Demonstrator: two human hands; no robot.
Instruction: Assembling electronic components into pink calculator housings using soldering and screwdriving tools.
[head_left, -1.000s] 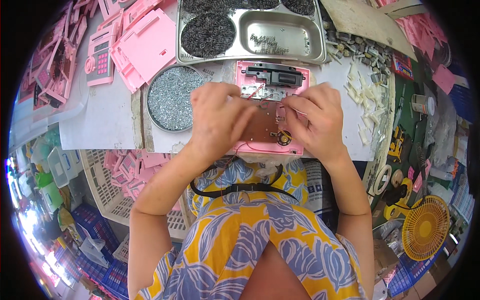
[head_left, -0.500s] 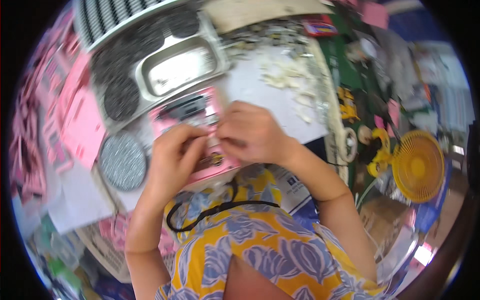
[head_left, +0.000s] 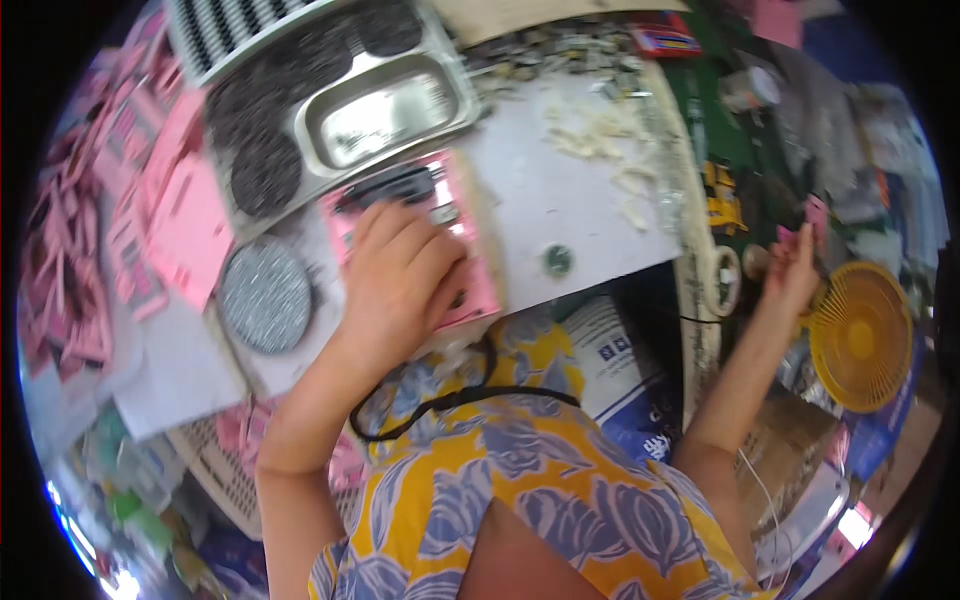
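Observation:
My left hand bends over a pink plastic casing on the table, its fingers curled down onto the parts inside. A dark strip and small metal pieces show in the casing above the fingers; the fingertips and what they press are hidden. Far to the right, my right hand is raised beside a small pink piece among cluttered items. Its fingers are blurred, so I cannot tell whether anything is in them. A small round green disc lies on white paper right of the casing.
Behind the casing stands a metal tray with dark small parts in its compartments. A round dish of silvery bits lies left. Pink casings pile up further left. Whitish pieces are scattered right; a yellow fan stands beyond.
My right hand has left the casing and swung far right. My left hand has shifted further over the casing. The green disc now shows where my right arm was. The view has shifted slightly.

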